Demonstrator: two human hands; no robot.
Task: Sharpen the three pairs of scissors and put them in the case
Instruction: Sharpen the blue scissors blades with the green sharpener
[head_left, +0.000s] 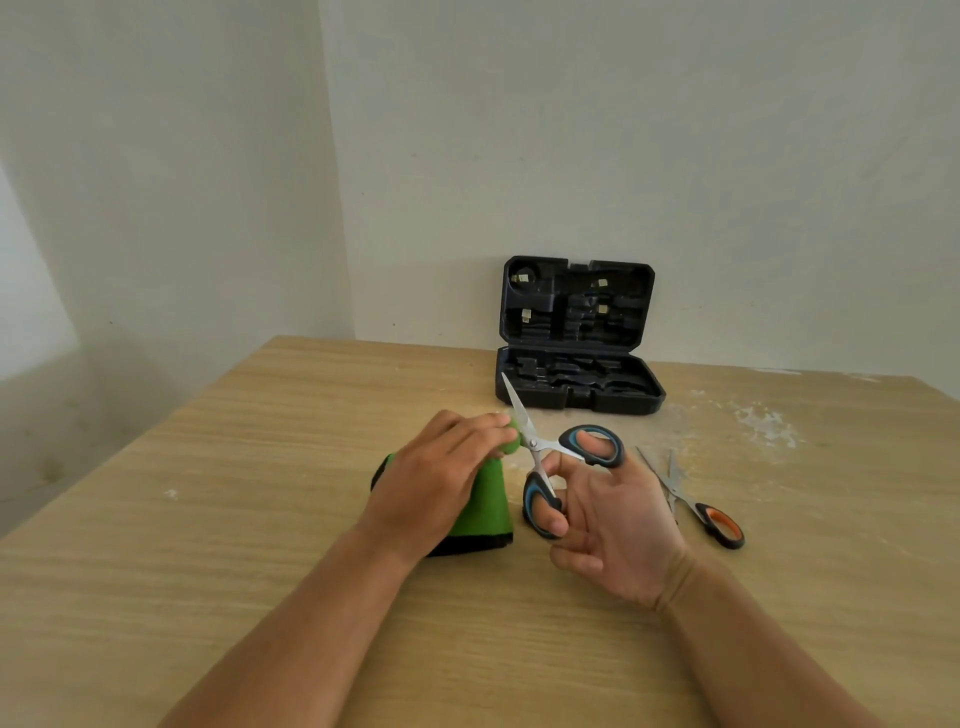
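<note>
Bare walls back a wooden table (260, 519). Her left hand (436, 478) clamps the green sharpener (485, 499); right hand (608, 519) fingers grasp the blue scissors (550, 457), blade at the left fingertips. A slip could nick them. Case (576, 353) lies open beyond.

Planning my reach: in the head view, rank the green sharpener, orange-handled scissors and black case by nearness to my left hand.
1. Green sharpener with black base: under the left hand.
2. Orange-handled scissors: lying right, past the right hand.
3. Open black plastic case: farthest, by the wall.
</note>
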